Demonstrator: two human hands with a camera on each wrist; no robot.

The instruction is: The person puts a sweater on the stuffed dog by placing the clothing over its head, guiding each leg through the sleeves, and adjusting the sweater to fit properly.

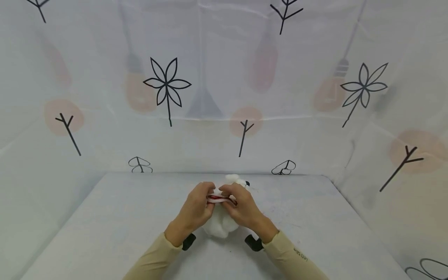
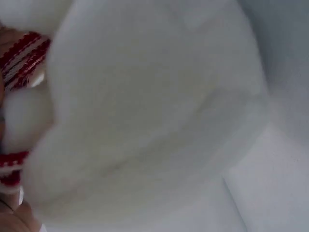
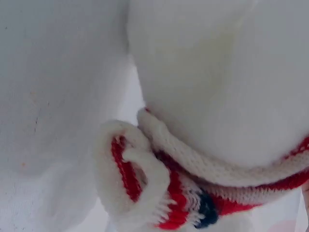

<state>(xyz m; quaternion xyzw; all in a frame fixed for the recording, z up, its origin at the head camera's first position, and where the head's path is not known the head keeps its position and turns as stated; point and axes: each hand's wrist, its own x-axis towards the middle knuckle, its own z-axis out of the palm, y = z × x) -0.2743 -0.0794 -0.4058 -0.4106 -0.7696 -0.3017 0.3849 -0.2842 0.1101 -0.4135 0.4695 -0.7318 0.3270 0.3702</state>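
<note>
A white plush toy [image 1: 219, 225] lies on the table, its head [image 1: 233, 179] with a black nose at the far end. Around its body runs a small knitted sweater [image 1: 217, 199] striped red and white. My left hand [image 1: 197, 206] pinches the sweater's edge on the left; my right hand [image 1: 242, 205] grips it on the right. In the right wrist view the rolled white hem of the sweater [image 3: 227, 176] lies against the plush toy [image 3: 193, 72], and a short sleeve [image 3: 130, 174] sticks out. The plush toy [image 2: 145, 106] fills most of the left wrist view, and fingers show at its left edge.
The white table [image 1: 122, 217] reaches back to a pale cloth wall [image 1: 210, 147] printed with flowers and twigs. Black wrist-worn pieces [image 1: 253, 243] sit under the forearms, by the beige sleeves [image 1: 294, 256].
</note>
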